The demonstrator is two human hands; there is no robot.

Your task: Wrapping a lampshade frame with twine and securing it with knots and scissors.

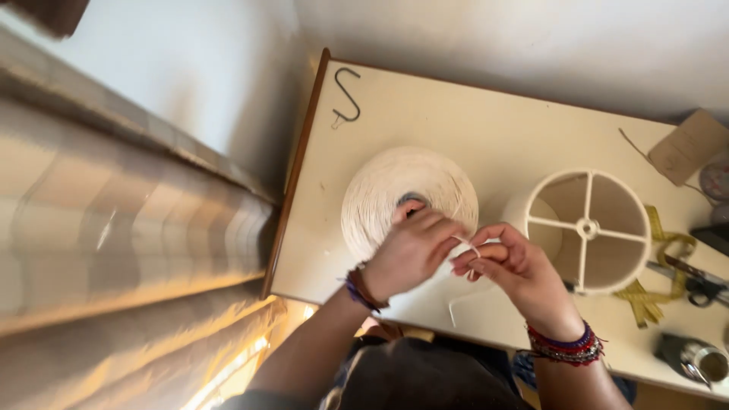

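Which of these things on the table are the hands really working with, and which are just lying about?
In use:
left hand
right hand
white cord pinched between them
big cream cord spool

Lying about:
lampshade frame
metal S-hook
yellow tape measure
scissors
brown card tag
small metal can

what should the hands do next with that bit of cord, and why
Probably draw more cord off the spool. The left hand and right hand pinch a short white strand between their fingertips, right in front of the big cream spool, and only a short loose length hangs below them over the table.
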